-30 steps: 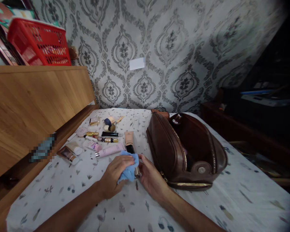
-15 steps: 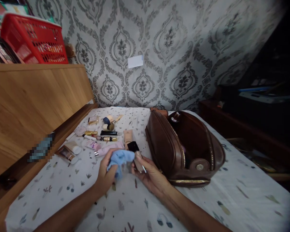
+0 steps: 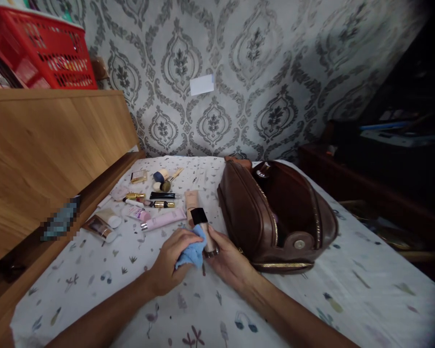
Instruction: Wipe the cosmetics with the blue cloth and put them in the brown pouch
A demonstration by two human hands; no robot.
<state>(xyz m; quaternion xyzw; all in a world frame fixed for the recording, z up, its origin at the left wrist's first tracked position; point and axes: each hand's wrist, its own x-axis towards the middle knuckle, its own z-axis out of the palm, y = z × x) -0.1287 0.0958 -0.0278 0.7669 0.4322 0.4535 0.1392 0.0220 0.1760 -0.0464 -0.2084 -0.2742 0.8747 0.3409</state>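
Note:
A blue cloth (image 3: 193, 252) is bunched in my left hand (image 3: 171, 261), its edge pressed against a small bottle. My right hand (image 3: 229, 258) holds that bottle (image 3: 210, 243), which has a black cap and a clear, beige-tinted body, tilted with the cap away from me. Just beyond the cap lies a peach tube (image 3: 192, 200). A pink tube (image 3: 165, 219) rests to the left of it. To the right of my right hand stands a brown leather bag (image 3: 244, 208), unzipped and gaping.
Several cosmetics lie at the left, among them a black tube (image 3: 163, 195), a brown tube (image 3: 98, 228) and a brush (image 3: 166, 184). A wooden cabinet (image 3: 58, 145) with a red basket (image 3: 47, 48) borders the left side. Patterned wallpaper rises behind.
My left hand has shifted the blue cloth right and down against the bottle. The bottle has turned, so more of its body shows. The view has tilted slightly.

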